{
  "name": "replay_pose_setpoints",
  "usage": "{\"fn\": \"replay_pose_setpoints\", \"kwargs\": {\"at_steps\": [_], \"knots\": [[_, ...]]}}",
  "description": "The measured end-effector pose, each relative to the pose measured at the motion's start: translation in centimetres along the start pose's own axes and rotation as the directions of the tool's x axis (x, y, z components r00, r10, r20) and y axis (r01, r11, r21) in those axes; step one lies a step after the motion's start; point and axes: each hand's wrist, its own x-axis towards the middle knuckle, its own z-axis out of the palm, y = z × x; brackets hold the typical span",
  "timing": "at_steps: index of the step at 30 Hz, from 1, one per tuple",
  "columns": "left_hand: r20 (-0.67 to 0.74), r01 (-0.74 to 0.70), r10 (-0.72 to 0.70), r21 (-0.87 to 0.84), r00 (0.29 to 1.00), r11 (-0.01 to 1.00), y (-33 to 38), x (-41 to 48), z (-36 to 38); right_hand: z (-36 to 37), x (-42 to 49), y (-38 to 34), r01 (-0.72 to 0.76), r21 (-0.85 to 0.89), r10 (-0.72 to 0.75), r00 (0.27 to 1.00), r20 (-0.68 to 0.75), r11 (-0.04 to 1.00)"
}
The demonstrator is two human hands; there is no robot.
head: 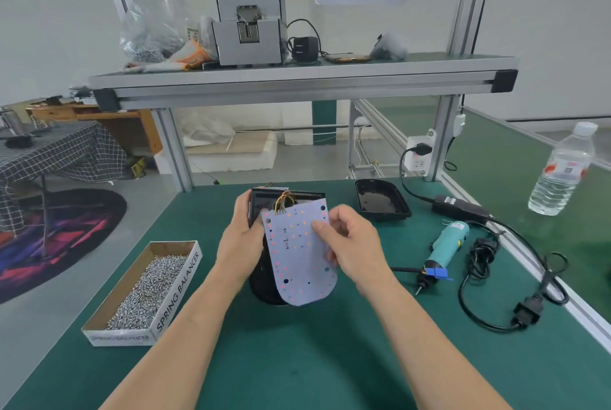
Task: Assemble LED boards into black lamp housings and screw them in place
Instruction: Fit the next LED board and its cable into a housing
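Right hand pinched the right edge of the LED board, thumb on the front face, fingers behind it. Left hand gripped the left side of the black housing, fingers curled round its edge. Board sat in front of the housing's open side, tilted and not seated, with the LED face toward me and the rounded end down. A bundle of coloured wires ran from the board's top edge into the top of the housing. Both parts were held at mid-table over the green mat. I couldn't tell if the housing's bottom end touched the mat. A second housing lay open side up just behind my right hand. The teal electric screwdriver lay to the right, tip toward me, with its black cable looped beside it. A cardboard box of screws sat to the left, well apart from the hands. A water bottle stood at the far right. A grey machine was up on the shelf.
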Motion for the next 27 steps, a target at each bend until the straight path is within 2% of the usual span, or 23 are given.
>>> {"fn": "replay_pose_setpoints", "kwargs": {"at_steps": [2, 5, 9, 11, 14, 16, 18, 20, 22, 23, 24, 25, 27], "knots": [[0.007, -0.016, 0.016, -0.095, 1.0, 0.995, 0.2, 0.0, 0.3, 0.4, 0.2, -0.6, 0.021, 0.045, -0.018, 0.997, -0.071, 0.999], [-0.022, -0.036, 0.033, -0.117, 0.999, 0.992, 0.7, 0.0, 0.6, 1.1, 0.1, -1.2, 0.059, 0.034, -0.053, 0.989, -0.139, 0.998], [-0.078, -0.057, 0.045, -0.161, 0.996, 0.985, 1.1, -0.2, 0.6, 1.7, -0.8, -1.4, 0.088, -0.041, -0.093, 0.988, -0.126, 0.995], [-0.106, -0.055, 0.031, -0.226, 0.994, 0.972, 1.0, -0.4, 0.8, 1.9, -1.4, -1.1, 0.146, -0.211, -0.174, 0.977, -0.125, 0.966], [-0.162, -0.022, -0.027, -0.293, 0.987, 0.956, 0.7, -0.5, 0.9, 1.7, -1.8, -1.0, 0.239, -0.518, -0.355, 0.925, -0.136, 0.822], [-0.161, -0.053, 0.005, -0.294, 0.987, 0.954, 0.6, -0.5, 0.8, 1.3, -1.7, -1.3, 0.26, -0.609, -0.406, 0.907, -0.112, 0.749], [-0.131, -0.108, 0.081, -0.221, 0.988, 0.969, 0.8, -0.6, 0.6, 1.3, -1.7, -1.5, 0.26, -0.628, -0.399, 0.913, -0.088, 0.734], [-0.111, -0.122, 0.103, -0.19, 0.989, 0.974, 1.1, -0.5, 0.5, 1.0, -1.3, -1.4, 0.255, -0.496, -0.378, 0.911, -0.165, 0.83], [-0.057, -0.076, 0.062, -0.28, 0.996, 0.957, 1.4, -0.5, 0.1, 0.4, -0.2, -1.3, 0.242, -0.151, -0.276, 0.921, -0.273, 0.958], [-0.013, -0.037, 0.035, -0.343, 0.999, 0.938, 1.5, -0.5, -0.1, -0.1, 0.5, -1.4, 0.185, 0.056, -0.168, 0.959, -0.227, 0.981], [0.032, 0.0, 0.013, -0.387, 0.999, 0.922, 1.6, -0.7, -0.2, -0.6, 1.0, -1.6, 0.102, 0.205, -0.086, 0.993, -0.085, 0.973], [0.066, 0.017, 0.011, -0.41, 0.998, 0.912, 1.7, -0.8, -0.2, -1.0, 1.3, -1.5, 0.001, 0.286, -0.033, 0.994, 0.105, 0.958], [0.127, 0.015, 0.039, -0.403, 0.991, 0.915, 2.0, -1.3, 0.0, -1.3, 1.6, -1.7, -0.102, 0.266, -0.01, 0.92, 0.391, 0.959]]}}
